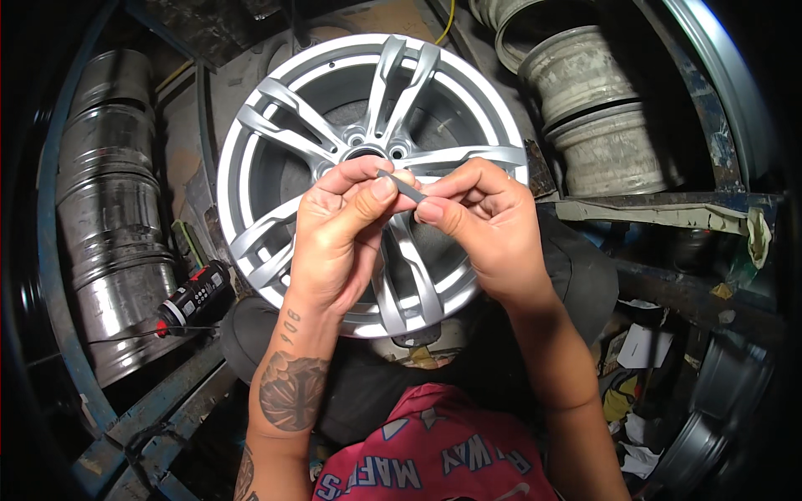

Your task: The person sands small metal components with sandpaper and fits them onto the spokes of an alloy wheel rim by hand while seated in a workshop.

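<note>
A small dark grey strip, which looks like folded sandpaper, is pinched between both of my hands. The fingers and thumb of my left hand close on its upper left end. At its lower right end, my right hand grips it between thumb and forefinger. Beneath my hands is a silver alloy wheel with paired spokes, its face turned up. My hands and wrists cover part of the hub and the lower spokes. The strip is held above the wheel, near its centre.
Shiny metal wheel barrels are stacked at the left behind a blue metal frame. A black cylindrical container with red parts lies beside them. Dull, dirty wheels are stacked at the upper right. White papers lie at the lower right.
</note>
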Available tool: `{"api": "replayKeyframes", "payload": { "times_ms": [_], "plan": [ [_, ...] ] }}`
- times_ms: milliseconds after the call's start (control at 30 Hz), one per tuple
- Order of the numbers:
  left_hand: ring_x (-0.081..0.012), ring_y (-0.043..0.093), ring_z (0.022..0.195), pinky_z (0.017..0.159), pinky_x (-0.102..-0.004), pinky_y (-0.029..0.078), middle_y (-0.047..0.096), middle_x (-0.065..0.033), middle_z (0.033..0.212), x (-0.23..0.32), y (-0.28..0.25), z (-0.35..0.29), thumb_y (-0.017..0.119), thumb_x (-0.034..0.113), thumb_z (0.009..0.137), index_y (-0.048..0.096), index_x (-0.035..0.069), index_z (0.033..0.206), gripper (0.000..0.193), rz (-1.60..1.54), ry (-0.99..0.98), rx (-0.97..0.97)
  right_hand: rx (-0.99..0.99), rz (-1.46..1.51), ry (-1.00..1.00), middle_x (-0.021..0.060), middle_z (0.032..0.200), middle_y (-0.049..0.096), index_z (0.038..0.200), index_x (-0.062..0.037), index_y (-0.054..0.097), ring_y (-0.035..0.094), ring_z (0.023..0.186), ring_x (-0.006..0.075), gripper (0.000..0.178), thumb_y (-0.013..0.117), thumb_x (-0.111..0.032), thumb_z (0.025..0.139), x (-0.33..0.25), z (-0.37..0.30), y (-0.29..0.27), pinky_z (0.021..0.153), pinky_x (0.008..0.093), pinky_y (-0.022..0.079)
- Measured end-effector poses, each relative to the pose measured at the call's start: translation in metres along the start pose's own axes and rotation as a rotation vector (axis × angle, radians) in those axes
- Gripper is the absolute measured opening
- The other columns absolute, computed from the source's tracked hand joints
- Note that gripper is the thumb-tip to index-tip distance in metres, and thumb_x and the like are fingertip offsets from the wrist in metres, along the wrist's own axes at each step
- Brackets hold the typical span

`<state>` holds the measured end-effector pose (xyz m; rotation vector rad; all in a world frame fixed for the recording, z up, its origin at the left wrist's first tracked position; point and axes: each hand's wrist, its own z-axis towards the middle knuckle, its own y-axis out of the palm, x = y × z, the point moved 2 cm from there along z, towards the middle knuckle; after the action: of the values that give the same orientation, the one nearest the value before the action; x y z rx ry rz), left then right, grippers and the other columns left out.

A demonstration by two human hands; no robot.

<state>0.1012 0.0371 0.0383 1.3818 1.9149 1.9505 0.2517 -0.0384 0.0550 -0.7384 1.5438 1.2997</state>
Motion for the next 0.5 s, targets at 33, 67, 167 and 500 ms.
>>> {"api": "replayKeyframes", "payload": {
  "times_ms": [33, 67, 167, 500],
  "plan": [
    [-0.0216, 0.074, 0.094, 0.09, -0.0297, 0.06, 0.074, -0.0187, 0.107, 0.0, 0.001, 0.0, 0.07, 0.001, 0.096, 0.066, -0.004, 0.115, 0.02, 0.04, 0.03, -0.031, -0.05, 0.002, 0.082, 0.0058, 0.095, 0.073, 0.118, 0.0046, 0.065, 0.069, 0.094, 0.0083, 0.028, 0.074, 0.001, 0.092, -0.002, 0.001, -0.003, 0.084, 0.0239, 0.053],
    [-0.0219, 0.074, 0.095, 0.09, -0.0296, 0.06, 0.074, -0.0186, 0.107, 0.0, 0.001, -0.001, 0.07, 0.002, 0.096, 0.065, -0.004, 0.115, 0.02, 0.081, 0.06, -0.061, -0.052, 0.004, 0.083, 0.0058, 0.095, 0.073, 0.118, 0.0046, 0.065, 0.069, 0.094, 0.0083, 0.028, 0.074, 0.001, 0.092, -0.006, 0.002, -0.004, 0.084, 0.0239, 0.053],
    [-0.0193, 0.073, 0.097, 0.092, -0.0282, 0.058, 0.074, -0.0171, 0.108, 0.007, 0.007, -0.003, 0.072, 0.0, 0.094, 0.067, -0.005, 0.113, 0.02, 0.355, 0.177, -0.065, -0.087, -0.174, 0.139, 0.0067, 0.094, 0.074, 0.113, 0.0038, 0.069, 0.068, 0.092, 0.0087, 0.022, 0.074, -0.001, 0.092, -0.01, 0.002, -0.005, 0.083, 0.024, 0.053],
    [-0.0127, 0.07, 0.096, 0.09, -0.0255, 0.056, 0.074, -0.0119, 0.106, 0.006, 0.007, -0.005, 0.076, 0.0, 0.092, 0.07, -0.004, 0.114, 0.024, 0.521, 0.168, 0.08, 0.031, -0.579, -0.302, 0.0066, 0.087, 0.071, 0.096, 0.0002, 0.075, 0.065, 0.081, 0.014, 0.012, 0.079, 0.002, 0.085, -0.009, 0.001, -0.001, 0.076, 0.0275, 0.052]
  ]
}}
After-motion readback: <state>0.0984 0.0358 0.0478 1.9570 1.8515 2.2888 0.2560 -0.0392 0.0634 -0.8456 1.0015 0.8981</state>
